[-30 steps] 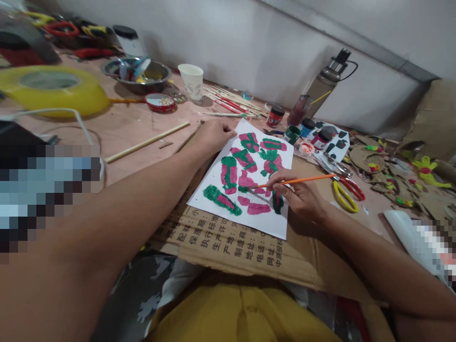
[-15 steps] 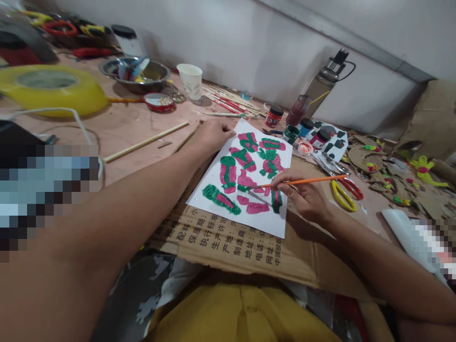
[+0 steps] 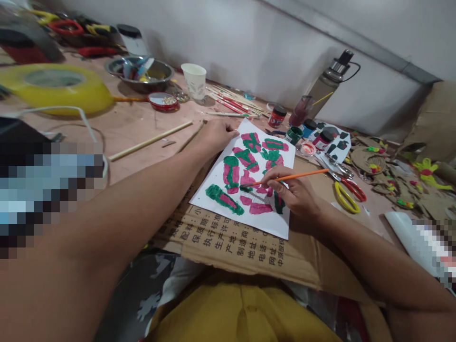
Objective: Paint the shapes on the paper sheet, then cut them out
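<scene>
Your right hand (image 3: 294,192) pinches orange paintbrush (image 3: 299,175), tip at painted paper (image 3: 242,175) (cardboard (image 3: 302,261) beneath). Your left hand (image 3: 221,133) at paper's left edge, near far corner; whether gripping, cannot tell.

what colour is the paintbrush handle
The paintbrush handle in the right hand is orange, showing best in the head view.

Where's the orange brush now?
Head view, right of centre: the orange brush is in the right hand, its tip over the painted sheet.
</scene>
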Available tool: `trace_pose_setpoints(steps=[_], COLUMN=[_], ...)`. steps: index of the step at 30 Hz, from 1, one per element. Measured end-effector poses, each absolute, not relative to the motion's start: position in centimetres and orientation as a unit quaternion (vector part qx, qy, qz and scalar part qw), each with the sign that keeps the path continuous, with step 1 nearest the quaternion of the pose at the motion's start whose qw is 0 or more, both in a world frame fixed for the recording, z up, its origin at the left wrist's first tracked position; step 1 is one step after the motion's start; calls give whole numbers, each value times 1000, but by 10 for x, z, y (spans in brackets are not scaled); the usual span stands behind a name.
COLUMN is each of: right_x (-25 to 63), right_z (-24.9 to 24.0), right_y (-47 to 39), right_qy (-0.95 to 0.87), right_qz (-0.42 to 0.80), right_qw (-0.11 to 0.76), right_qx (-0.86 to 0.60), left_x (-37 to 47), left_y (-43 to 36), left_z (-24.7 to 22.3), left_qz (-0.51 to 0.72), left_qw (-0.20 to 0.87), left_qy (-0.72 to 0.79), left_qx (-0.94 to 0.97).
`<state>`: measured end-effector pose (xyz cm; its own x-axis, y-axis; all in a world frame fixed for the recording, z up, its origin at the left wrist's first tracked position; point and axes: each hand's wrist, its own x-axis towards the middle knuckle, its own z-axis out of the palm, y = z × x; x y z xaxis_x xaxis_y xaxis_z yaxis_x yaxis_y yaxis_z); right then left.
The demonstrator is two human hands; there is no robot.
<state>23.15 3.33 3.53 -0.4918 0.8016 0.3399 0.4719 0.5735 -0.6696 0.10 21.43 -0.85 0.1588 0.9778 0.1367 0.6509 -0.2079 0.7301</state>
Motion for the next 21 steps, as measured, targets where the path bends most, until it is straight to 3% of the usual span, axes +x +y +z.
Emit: trace_pose_setpoints(steps=[21], right_x=[233], right_z=[37], right_y=[29], right_qy=[-808], right_qz=[263], right_qw=[321], right_qx=[-419], left_x=[0], left_y=[209], left_z=[-1], left_qz=[299], left_qw=[275], left_qy=[581], left_qx=[705])
